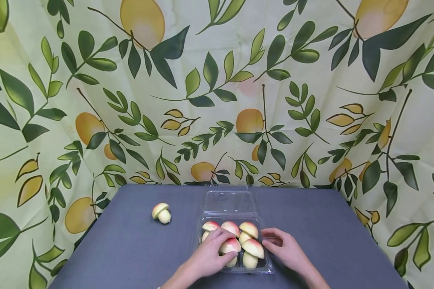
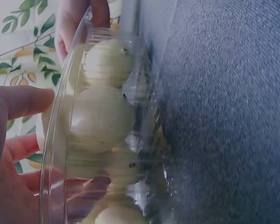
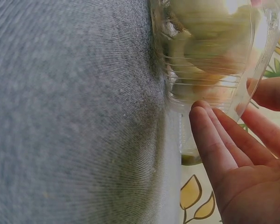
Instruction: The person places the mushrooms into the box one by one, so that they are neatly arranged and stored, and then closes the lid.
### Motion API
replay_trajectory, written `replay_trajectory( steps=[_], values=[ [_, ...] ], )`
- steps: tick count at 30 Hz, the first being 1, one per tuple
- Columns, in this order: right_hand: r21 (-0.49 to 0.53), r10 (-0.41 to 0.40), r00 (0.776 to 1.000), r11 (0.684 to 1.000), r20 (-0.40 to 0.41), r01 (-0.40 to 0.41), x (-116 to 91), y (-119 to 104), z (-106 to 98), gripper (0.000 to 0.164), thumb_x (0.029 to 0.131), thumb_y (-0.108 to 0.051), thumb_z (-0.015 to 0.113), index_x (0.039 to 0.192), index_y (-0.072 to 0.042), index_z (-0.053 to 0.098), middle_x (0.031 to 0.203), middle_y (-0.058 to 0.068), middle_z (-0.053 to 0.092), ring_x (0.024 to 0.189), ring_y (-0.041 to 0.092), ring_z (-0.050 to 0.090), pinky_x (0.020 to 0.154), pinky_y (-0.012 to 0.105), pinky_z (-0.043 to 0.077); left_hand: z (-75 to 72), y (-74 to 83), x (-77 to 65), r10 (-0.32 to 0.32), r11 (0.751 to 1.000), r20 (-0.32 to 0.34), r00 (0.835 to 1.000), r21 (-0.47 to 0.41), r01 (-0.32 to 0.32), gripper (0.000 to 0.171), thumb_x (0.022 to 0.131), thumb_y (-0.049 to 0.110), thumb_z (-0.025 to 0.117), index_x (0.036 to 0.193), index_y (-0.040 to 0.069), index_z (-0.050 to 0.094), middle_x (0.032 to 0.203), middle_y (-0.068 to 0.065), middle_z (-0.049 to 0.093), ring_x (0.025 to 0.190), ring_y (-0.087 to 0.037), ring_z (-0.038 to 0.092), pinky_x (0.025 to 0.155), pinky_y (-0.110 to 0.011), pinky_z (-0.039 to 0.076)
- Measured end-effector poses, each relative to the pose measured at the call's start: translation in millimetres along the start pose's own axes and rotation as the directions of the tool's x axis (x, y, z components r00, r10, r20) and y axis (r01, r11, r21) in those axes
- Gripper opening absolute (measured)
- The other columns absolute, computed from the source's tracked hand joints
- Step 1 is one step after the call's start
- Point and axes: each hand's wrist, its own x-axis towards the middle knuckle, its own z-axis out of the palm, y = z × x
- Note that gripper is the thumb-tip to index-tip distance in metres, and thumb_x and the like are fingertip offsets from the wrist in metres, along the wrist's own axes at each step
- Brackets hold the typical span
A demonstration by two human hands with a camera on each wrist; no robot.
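Observation:
A clear plastic clamshell box [image 1: 269, 269] sits on the table with its lid folded open toward the back. In it stand several toy-like mushrooms, each with a red-and-yellow cap and a pale stem, such as the back right mushroom [image 1: 248, 229]. My left hand [image 1: 209, 255] reaches over the box's left side, thumb and fingers around a front mushroom [image 1: 230, 245]; its palm hides part of the box's front left. On the right side, my right hand [image 1: 283, 248] touches the box's wall with its fingertips, the fingers nearly straight and the thumb near the rim.
One more mushroom [image 1: 161, 213] lies on its side at the table's left, away from the box. The clear lid [image 1: 230, 201] extends toward the table's back edge. A leaf-and-fruit patterned cloth [image 1: 217, 120] hangs behind and along the sides of the grey table [image 1: 304, 216].

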Motion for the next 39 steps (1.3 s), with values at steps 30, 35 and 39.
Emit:
replay_trajectory(
  steps=[30, 35, 39],
  values=[
    [-0.009, -0.002, 1.000, 1.000, 0.010, 0.003, -2, -1, 0, 0.038, 0.094, -0.019, 0.074, 0.125, 0.001, 0.065, 0.122, 0.018, 0.068, 0.107, 0.028, 0.069, 0.084, 0.023, 0.056, 4.5, 2.6, -0.2, 0.097, 0.985, 0.028, 0.995, 0.142, -0.100, 0.037, 0.095, 0.035, 0.071, 0.125, 0.014, 0.067, 0.117, 0.005, 0.061, 0.108, -0.014, 0.056, 0.092, -0.031, 0.051],
    [-0.007, 0.011, 1.000, 1.000, 0.012, -0.011, -2, -1, 0, 0.038, 0.094, -0.019, 0.074, 0.125, 0.001, 0.065, 0.122, 0.019, 0.067, 0.108, 0.030, 0.069, 0.083, 0.023, 0.056, -1.7, 0.2, 0.2, 0.137, 0.983, -0.020, 0.990, 0.122, -0.133, 0.022, 0.098, 0.027, 0.067, 0.115, 0.015, 0.071, 0.113, 0.005, 0.065, 0.108, -0.012, 0.060, 0.092, -0.032, 0.053],
    [-0.009, 0.017, 1.000, 1.000, 0.007, -0.017, -1, -1, 0, 0.039, 0.094, -0.020, 0.075, 0.125, 0.001, 0.065, 0.122, 0.019, 0.067, 0.109, 0.031, 0.068, 0.083, 0.023, 0.056, -7.2, -0.9, 0.7, 0.160, 0.983, -0.069, 0.985, 0.105, -0.152, 0.013, 0.096, 0.019, 0.068, 0.108, 0.015, 0.072, 0.107, 0.006, 0.067, 0.103, -0.011, 0.062, 0.088, -0.031, 0.054]
  ],
)
